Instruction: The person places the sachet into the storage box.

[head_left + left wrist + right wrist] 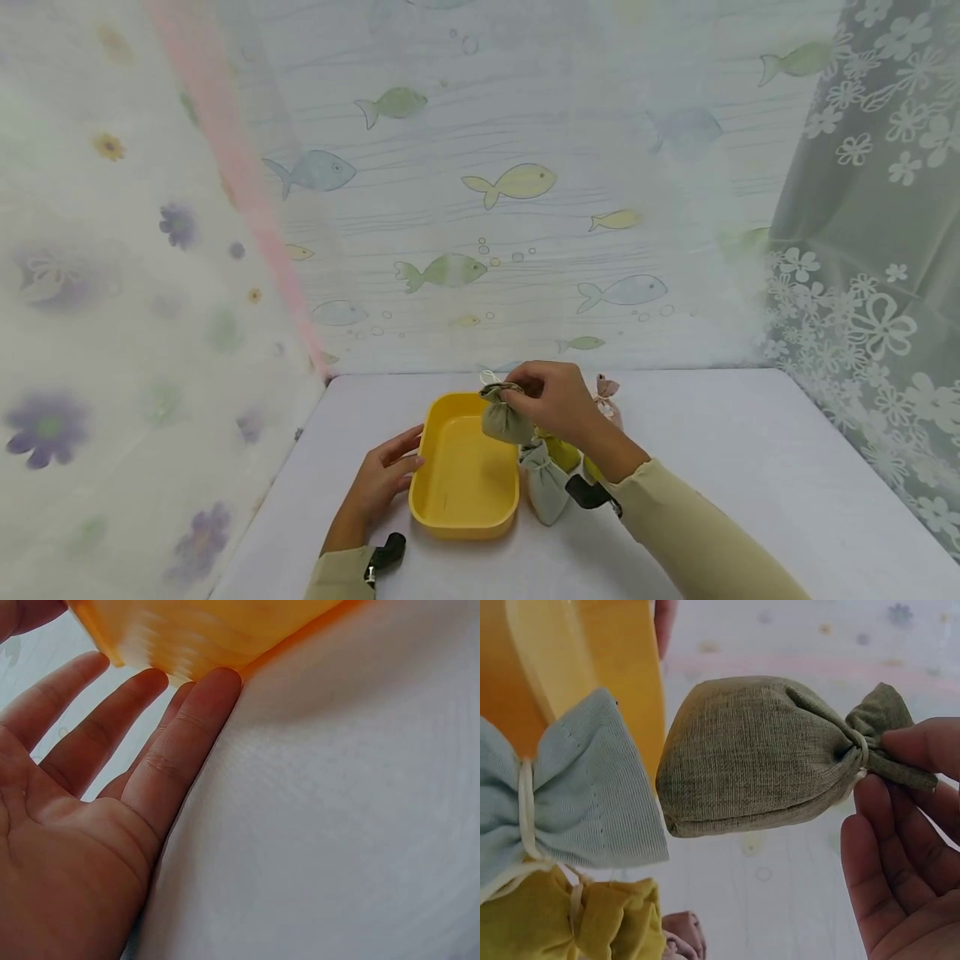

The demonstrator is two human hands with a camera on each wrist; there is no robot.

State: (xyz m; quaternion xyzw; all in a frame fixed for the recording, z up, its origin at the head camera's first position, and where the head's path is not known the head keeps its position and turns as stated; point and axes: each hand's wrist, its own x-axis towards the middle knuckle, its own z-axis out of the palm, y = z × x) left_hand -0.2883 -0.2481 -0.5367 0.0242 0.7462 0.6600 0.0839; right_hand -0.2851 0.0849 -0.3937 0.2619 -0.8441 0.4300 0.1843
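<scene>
My right hand (558, 400) pinches the gathered neck of a grey-green cloth drawstring pouch (750, 757), which hangs over the right rim of a yellow plastic tray (465, 479). In the right wrist view the pouch looks plump, its neck tied with a pale cord. My left hand (381, 477) rests against the tray's left side; in the left wrist view its fairly straight fingers (161, 761) touch the outer wall. Just right of the tray lies a light blue-grey pouch (547, 487), with a mustard-yellow pouch (622, 919) beside it, partly hidden by my right arm.
A pinkish pouch (606, 400) stands behind my right wrist, with another bit of yellow cloth (592, 468) below it. The white table (750, 483) meets a fish-print curtain (525, 275) at the back and flowered curtains at both sides.
</scene>
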